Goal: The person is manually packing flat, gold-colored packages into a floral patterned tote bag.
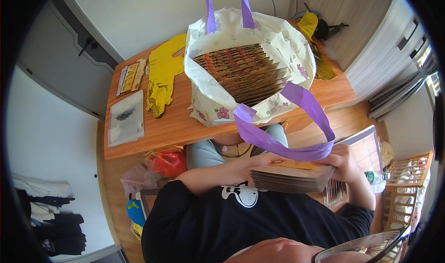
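Observation:
Before my chest is a stack of flat brown folded papers (289, 182), its layered edges facing me and an orange-yellow patch on top. My right hand (344, 163) is closed round the right end of the stack. At the left end my left hand (265, 163) grips it too, its fingers partly hidden by the stack and a purple handle (308, 106). That handle belongs to a large white flowered bag (211, 93) standing upright on the table. Inside the bag, rows of similar brown papers with red print (236, 68) are packed on edge.
On the wooden table (181, 132) lie yellow foil balloons (162, 77), a clear plastic pouch (126, 119) and small printed packets (132, 78). A red plastic bag (168, 163) is below its front edge at left. A wooden slatted rack (408, 184) stands at right.

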A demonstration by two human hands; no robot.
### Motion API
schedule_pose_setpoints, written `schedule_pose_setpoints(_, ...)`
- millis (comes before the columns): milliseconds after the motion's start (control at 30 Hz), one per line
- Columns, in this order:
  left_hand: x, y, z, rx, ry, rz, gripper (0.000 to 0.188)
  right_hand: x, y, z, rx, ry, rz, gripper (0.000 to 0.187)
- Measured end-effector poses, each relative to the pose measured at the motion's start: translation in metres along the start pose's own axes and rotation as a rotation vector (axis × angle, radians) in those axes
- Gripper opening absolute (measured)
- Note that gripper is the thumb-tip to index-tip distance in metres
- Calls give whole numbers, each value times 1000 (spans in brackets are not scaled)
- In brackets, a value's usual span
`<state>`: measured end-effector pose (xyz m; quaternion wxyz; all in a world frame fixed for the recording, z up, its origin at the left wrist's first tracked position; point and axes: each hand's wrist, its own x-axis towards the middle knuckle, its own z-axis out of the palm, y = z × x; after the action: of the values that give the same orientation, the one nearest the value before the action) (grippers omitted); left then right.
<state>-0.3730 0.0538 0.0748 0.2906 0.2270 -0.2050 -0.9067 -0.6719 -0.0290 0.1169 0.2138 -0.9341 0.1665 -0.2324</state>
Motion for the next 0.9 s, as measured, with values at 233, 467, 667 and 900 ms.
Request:
schedule_pose_setpoints(233, 25, 1, -26, -147, -340, -277, 71, -74, 76, 33, -454, -19, 184, 26)
schedule_pose_setpoints(467, -47, 64, 33, 1099, -414, 314, 45, -10, 18, 123, 1018, 850, 409, 37)
schedule_pose_setpoints(667, -116, 148, 54, 1431, 176, 1118, 19, 44, 8, 81, 1336, 565, 180, 44)
schedule_pose_setpoints(900, -67, 230, 38, 2141, 714, 743, 17, 71, 114, -68, 1630, 249, -89, 53)
